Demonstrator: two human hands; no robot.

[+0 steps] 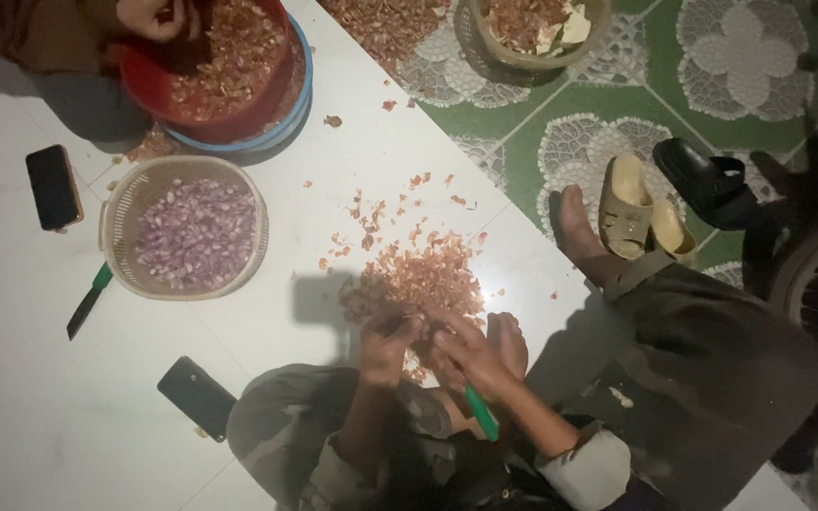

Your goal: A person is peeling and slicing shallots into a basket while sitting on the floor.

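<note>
Left hand (388, 343) curled tight, fingertips pinched on a small shallot, too small and dark to make out clearly. Right hand (471, 358) just beside it, thumb side touching, fingers closed round a green-handled paring knife (482, 414); handle sticking out past the heel of the palm, blade hidden under the fingers. Directly beyond both sets of fingertips, a loose heap of reddish-brown papery shallot skins (418, 274) on the white tiled floor (40, 426), scraps scattered further out. Off to the left of the fingers, well apart, a round cream plastic mesh basket (185, 227) filled with peeled purple shallots. Beside that basket, a second green-handled knife (88, 301) lying flat on the tiles. Near the left elbow, a black smartphone (197, 396) face down; another black phone (53, 186) further out, past the basket. Far beyond the fingertips, a red plastic bowl of unpeeled shallots (229, 66) nested in a blue basin, another person's hand (155, 17) reaching into it. Right of the fingers, a bare foot (575, 232), then tan sandals (638, 210) on green patterned flooring.
</note>
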